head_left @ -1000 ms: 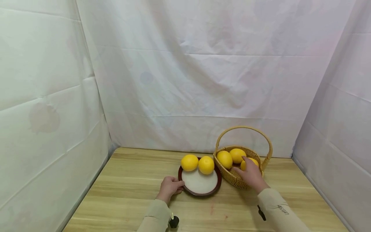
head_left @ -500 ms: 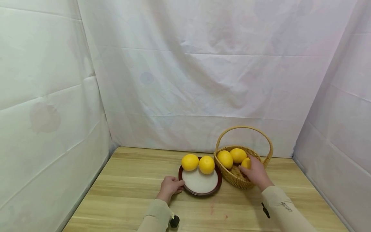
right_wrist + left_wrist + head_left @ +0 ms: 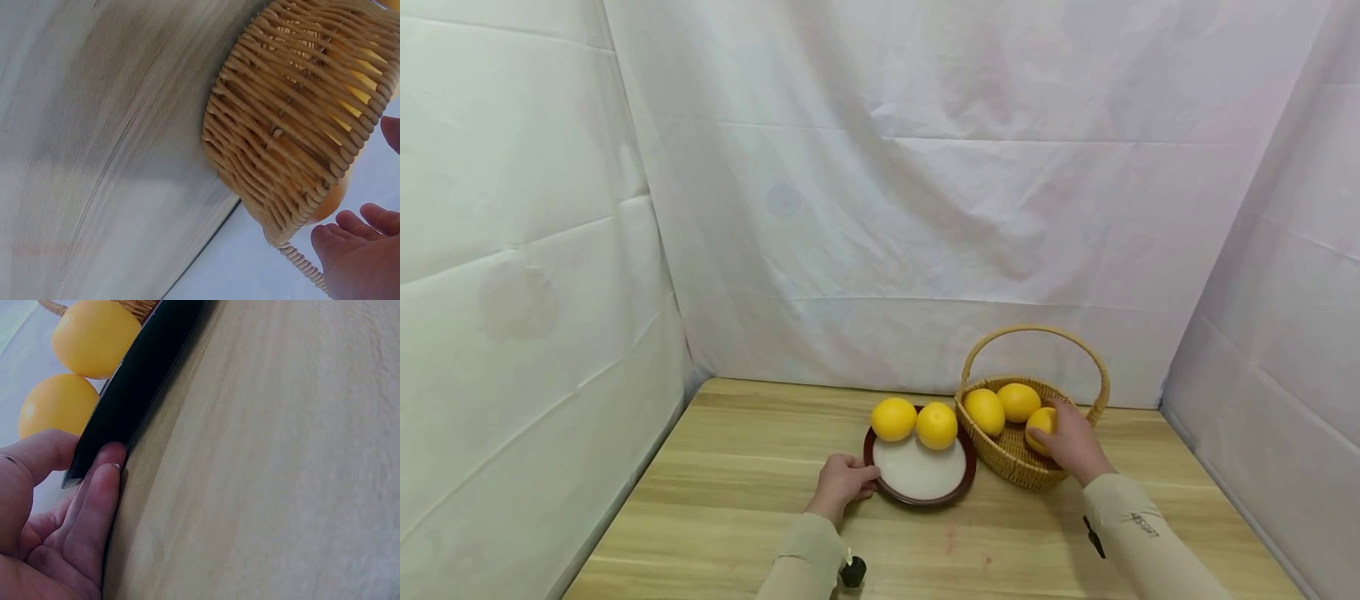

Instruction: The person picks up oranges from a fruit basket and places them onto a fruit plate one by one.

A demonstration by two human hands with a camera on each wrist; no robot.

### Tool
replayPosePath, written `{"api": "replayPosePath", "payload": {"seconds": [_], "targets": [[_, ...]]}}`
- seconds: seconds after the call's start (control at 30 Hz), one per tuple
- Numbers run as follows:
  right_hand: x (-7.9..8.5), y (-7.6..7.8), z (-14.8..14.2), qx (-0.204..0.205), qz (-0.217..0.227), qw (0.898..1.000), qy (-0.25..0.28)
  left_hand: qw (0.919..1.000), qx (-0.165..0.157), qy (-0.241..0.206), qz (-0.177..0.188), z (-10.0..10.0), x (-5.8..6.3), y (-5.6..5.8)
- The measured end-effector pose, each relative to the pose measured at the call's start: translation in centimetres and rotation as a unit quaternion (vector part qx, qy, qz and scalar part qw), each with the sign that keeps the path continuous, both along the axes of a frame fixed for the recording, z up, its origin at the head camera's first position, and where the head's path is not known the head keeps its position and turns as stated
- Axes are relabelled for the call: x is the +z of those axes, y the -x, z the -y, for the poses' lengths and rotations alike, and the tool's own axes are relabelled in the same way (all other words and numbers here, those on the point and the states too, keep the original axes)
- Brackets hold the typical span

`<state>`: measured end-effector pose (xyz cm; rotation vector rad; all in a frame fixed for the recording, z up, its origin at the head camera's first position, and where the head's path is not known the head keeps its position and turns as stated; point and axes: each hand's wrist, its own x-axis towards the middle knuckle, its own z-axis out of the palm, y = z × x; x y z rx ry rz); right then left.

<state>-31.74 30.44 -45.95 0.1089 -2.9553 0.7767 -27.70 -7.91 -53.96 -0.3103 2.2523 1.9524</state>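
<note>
Head view: two yellow fruits [image 3: 894, 419] are held by a plate [image 3: 917, 479], three by a basket [image 3: 1018, 468]; the rightmost fruit [image 3: 1041, 427] is partly hidden by the right hand [image 3: 1078, 442]. Left wrist view: the plate's edge is pinched by the left hand [image 3: 50, 556]. Right wrist view: the right thumb is held apart from the fingers.

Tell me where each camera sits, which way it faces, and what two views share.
Head: on the head, facing forward and down at the table, plate and basket; left grip, right grip and sleeves show.
Left wrist: on that wrist, looking across the table at the plate's edge, two yellow fruits beyond; the left grip shows.
Right wrist: on that wrist, facing the basket's woven side; part of the right grip shows.
Shared: head and left wrist show those fruits.
</note>
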Motion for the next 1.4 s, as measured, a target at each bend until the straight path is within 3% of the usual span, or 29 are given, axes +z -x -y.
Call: {"api": "replayPosePath", "payload": {"seconds": [0.57,1.03,1.4], "targets": [[-1.1,0.6,-0.7,0.007,0.001,1.0,-0.031,1.0,0.004,0.003,0.005,-0.2,0.1,0.0],[-1.8,0.9,0.0,0.013,-0.01,0.995,-0.095,1.0,0.005,0.005,0.002,-0.3,0.1,0.2],[-2.2,0.9,0.4,0.022,-0.037,0.986,-0.159,1.0,0.003,0.009,-0.001,-0.2,0.1,0.1]]}}
